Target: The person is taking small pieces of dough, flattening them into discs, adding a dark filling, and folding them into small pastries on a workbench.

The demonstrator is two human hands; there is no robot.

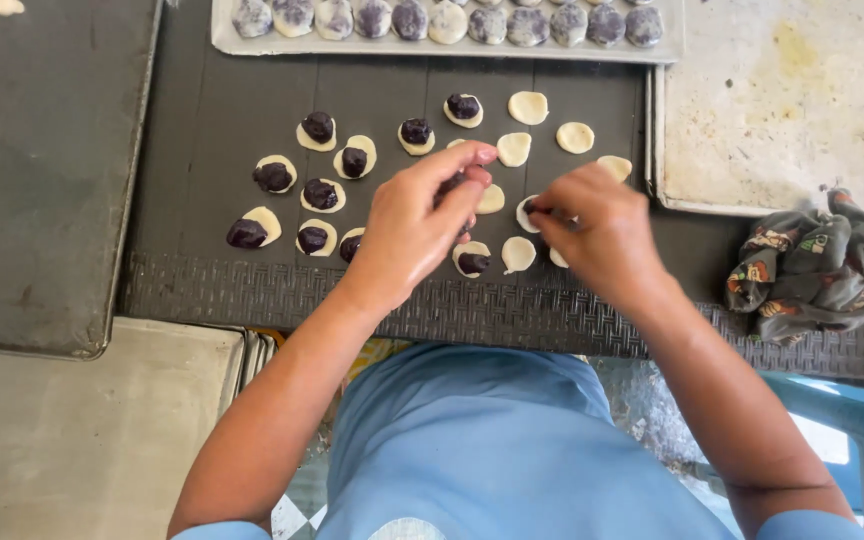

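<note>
Small pale dough discs lie on a dark tabletop (202, 140); several at the left, such as one dough disc (318, 131), carry a dark purple filling lump, while plain dough discs (575, 137) sit at the right. My left hand (414, 222) hovers over the middle of the group, fingers curled around a dark lump of filling. My right hand (597, 228) pinches a bit of dark filling with its fingertips, right above a dough disc (526, 213).
A grey tray (252, 44) of filled, dusted purple pieces runs along the far edge. A stained white board (782, 100) lies at the right, a crumpled patterned cloth (817, 265) below it. A dark baking sheet (42, 180) sits at the left.
</note>
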